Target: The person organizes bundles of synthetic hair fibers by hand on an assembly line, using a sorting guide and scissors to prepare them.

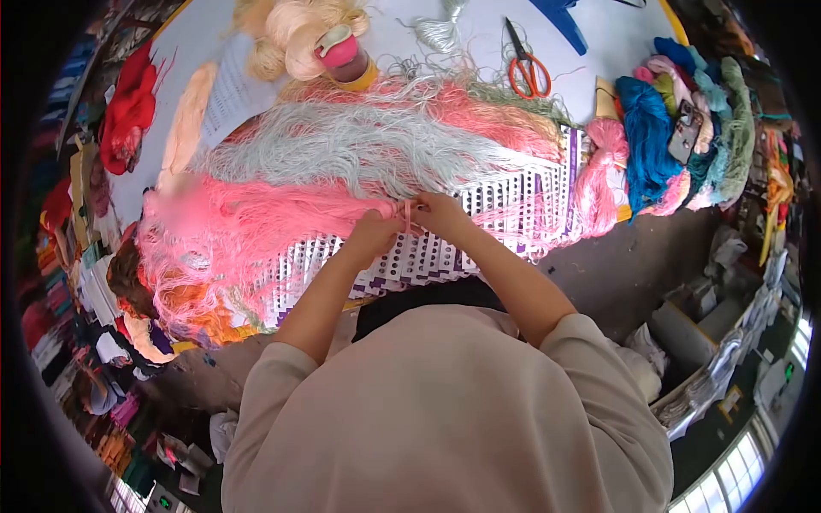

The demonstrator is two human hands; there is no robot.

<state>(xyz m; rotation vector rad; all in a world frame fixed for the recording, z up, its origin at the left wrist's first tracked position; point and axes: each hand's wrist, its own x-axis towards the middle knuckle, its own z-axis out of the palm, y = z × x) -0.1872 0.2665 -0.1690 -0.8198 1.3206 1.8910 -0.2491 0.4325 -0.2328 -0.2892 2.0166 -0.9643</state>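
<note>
My left hand (376, 236) is closed on a bundle of pink embroidery thread (291, 208) at the middle of the table. Right beside it, my right hand (440, 215) pinches strands of the same pink thread, its fingertips nearly meeting the left ones. Beneath both hands lie rows of white punched thread cards (428, 255) with purple ends. Pink strands run across the cards to the right. Just beyond my hands a mass of pale grey-blue thread (342, 141) spreads over the cards. Exactly how the strands pass between my fingers is too small to tell.
Orange-handled scissors (524, 70) lie at the back right. A cup-like container with a pink top (339, 53) stands near cream skeins (295, 30). Blue skeins (647, 128) are piled at the right, red thread (130, 111) at the left. The table's near edge is by my body.
</note>
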